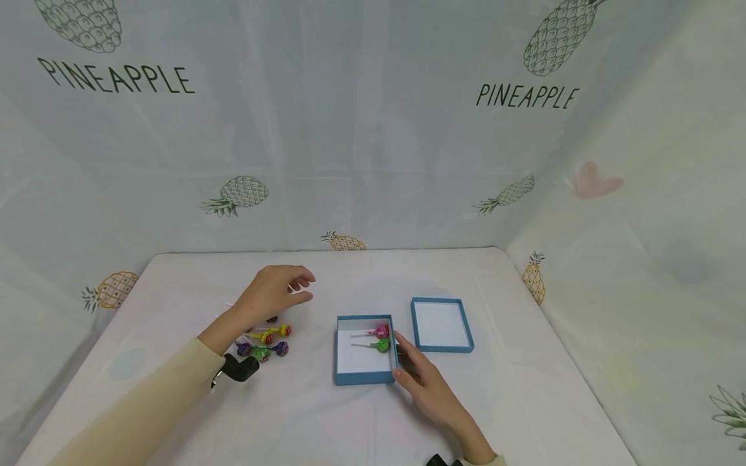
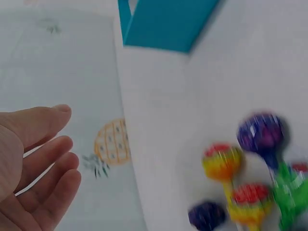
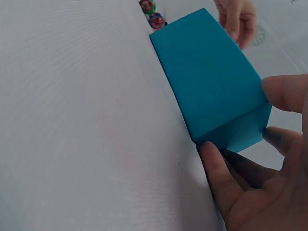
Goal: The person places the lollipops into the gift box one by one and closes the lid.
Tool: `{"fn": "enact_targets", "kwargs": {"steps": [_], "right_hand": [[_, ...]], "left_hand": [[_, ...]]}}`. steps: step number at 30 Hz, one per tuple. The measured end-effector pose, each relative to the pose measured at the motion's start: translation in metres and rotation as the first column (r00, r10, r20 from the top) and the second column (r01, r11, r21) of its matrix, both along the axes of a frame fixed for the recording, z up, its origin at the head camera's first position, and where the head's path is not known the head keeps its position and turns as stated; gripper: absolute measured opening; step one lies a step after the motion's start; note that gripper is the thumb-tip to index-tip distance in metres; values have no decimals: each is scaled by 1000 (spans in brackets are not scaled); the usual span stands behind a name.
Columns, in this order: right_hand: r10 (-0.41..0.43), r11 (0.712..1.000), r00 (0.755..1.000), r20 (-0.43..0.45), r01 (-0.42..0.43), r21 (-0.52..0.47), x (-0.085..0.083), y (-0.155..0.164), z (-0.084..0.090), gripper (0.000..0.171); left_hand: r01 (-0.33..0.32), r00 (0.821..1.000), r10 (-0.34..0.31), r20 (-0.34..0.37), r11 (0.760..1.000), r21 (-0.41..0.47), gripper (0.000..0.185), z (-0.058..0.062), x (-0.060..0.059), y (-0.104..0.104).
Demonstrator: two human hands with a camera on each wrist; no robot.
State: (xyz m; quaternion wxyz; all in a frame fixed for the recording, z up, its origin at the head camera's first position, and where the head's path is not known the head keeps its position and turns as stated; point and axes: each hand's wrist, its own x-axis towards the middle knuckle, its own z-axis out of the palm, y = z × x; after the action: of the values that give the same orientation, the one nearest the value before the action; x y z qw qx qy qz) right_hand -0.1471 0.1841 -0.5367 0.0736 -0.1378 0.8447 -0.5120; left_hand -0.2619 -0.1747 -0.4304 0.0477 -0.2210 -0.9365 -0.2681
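"PINEAPPLE" reads twice across a printed cloth as a left hand, fingers loosely bent and grasping nothing, hovers beside loose lollipops. The right hand grips the right side of a blue box on the table; two lollipops lie inside.

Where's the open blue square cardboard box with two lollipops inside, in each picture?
Head: the open blue square cardboard box is mid-width, lower half.
Left wrist: the box is at the top edge, partly cut off.
Right wrist: the box is right of centre, touched by the right hand.
Shared landmark: the bare left hand, at bottom left in left wrist, top right in right wrist.
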Motion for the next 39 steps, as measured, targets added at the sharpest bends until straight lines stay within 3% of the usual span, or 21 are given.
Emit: {"fn": "enact_targets", "kwargs": {"steps": [7, 13, 22, 31, 39], "right_hand": [[-6, 1000, 1000, 13, 6, 3, 1, 1, 0, 63], [-11, 1000, 1000, 12, 11, 7, 1, 1, 0, 63], [-10, 1000, 1000, 16, 10, 3, -1, 0, 0, 63], [-14, 1000, 1000, 28, 14, 3, 1, 0, 0, 63], [-12, 1000, 1000, 25, 12, 1, 0, -2, 1, 63]], "left_hand": [[-36, 999, 37, 13, 999, -37, 33, -10, 0, -45], [-49, 998, 51, 42, 997, -55, 37, -19, 3, -61], [-49, 987, 62, 151, 995, -92, 41, -36, 8, -73], [-44, 977, 65, 202, 993, -107, 36, -53, 6, -74], [-23, 982, 49, 181, 989, -144, 29, -64, 1, -73]]}}
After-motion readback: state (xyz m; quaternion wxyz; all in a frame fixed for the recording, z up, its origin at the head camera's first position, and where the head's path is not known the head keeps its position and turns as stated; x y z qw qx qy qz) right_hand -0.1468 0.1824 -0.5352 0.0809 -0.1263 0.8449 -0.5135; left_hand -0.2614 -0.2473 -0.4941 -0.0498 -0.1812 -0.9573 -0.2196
